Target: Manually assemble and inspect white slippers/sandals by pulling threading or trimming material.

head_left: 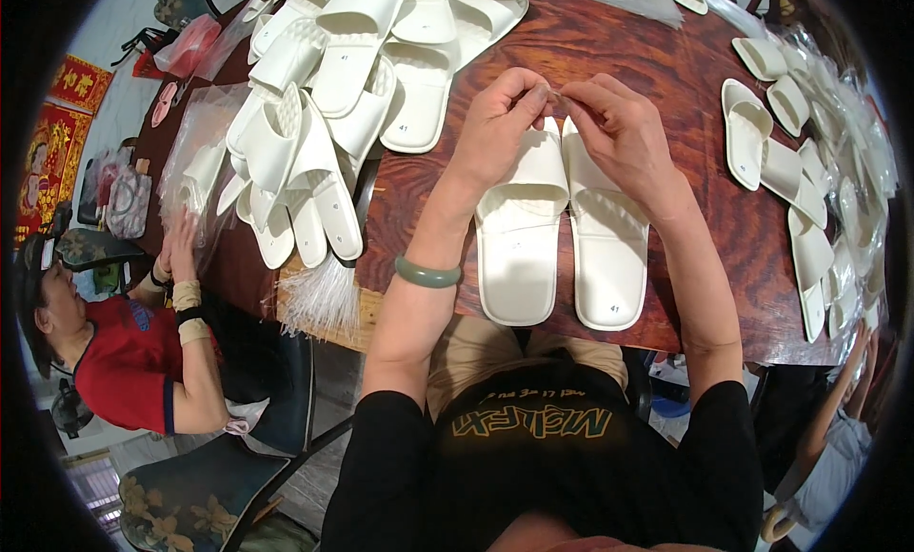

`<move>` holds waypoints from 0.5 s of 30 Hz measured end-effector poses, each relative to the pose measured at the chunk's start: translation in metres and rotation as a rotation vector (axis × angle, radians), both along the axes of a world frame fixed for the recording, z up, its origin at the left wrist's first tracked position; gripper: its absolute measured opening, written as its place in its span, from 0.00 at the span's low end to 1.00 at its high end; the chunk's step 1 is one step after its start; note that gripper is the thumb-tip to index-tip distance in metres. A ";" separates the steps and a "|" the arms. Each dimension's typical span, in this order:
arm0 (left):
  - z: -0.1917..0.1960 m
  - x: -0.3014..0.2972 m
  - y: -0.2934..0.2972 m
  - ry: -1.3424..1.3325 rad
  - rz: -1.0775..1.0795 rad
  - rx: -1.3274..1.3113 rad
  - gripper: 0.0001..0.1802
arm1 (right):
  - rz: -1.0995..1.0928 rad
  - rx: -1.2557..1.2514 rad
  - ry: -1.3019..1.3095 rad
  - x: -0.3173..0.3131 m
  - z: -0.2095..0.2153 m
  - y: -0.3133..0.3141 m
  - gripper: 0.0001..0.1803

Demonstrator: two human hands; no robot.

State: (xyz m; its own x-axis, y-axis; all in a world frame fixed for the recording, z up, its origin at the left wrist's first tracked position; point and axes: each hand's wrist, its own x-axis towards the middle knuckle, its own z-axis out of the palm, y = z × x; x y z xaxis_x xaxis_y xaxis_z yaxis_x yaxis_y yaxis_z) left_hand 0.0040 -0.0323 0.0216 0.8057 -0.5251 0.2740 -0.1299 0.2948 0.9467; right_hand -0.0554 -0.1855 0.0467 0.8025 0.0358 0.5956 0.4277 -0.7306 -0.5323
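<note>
White moulded foam slippers lie paired on our dark wooden table; our left hand and right hand pinch a tiny clear fastener above their toes. Light, flexible, best gripped by the strap.

Matt white foam slippers, glossy wood table

Heap of white slippers, bagged slippers, clear plastic bags, seated person in red

table: dark red-brown wood | chair: floral upholstered | wall: red hangings
</note>
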 end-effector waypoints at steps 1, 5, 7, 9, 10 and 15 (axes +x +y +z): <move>0.000 0.000 0.000 0.002 0.005 -0.004 0.07 | 0.003 0.003 -0.012 0.000 0.001 0.000 0.06; 0.000 0.000 0.001 0.008 -0.019 -0.004 0.08 | 0.001 0.024 -0.007 0.000 0.002 0.000 0.06; -0.001 0.000 0.001 -0.028 -0.010 0.053 0.08 | 0.008 0.012 -0.016 -0.001 0.002 0.000 0.06; -0.002 0.000 0.000 -0.030 -0.016 0.042 0.08 | -0.001 -0.004 -0.006 -0.002 0.002 -0.001 0.06; -0.002 -0.001 -0.001 -0.027 -0.018 0.035 0.08 | -0.001 -0.004 -0.019 -0.002 0.002 -0.001 0.06; -0.003 -0.002 -0.003 -0.229 0.116 0.233 0.06 | 0.026 0.016 0.039 0.000 0.001 0.001 0.05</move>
State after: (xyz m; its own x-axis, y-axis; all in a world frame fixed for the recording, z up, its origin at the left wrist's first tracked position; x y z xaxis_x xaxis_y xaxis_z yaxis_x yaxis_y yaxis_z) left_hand 0.0017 -0.0350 0.0181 0.7952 -0.5034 0.3380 -0.3665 0.0450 0.9293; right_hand -0.0559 -0.1848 0.0480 0.8238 0.0478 0.5648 0.4255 -0.7105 -0.5605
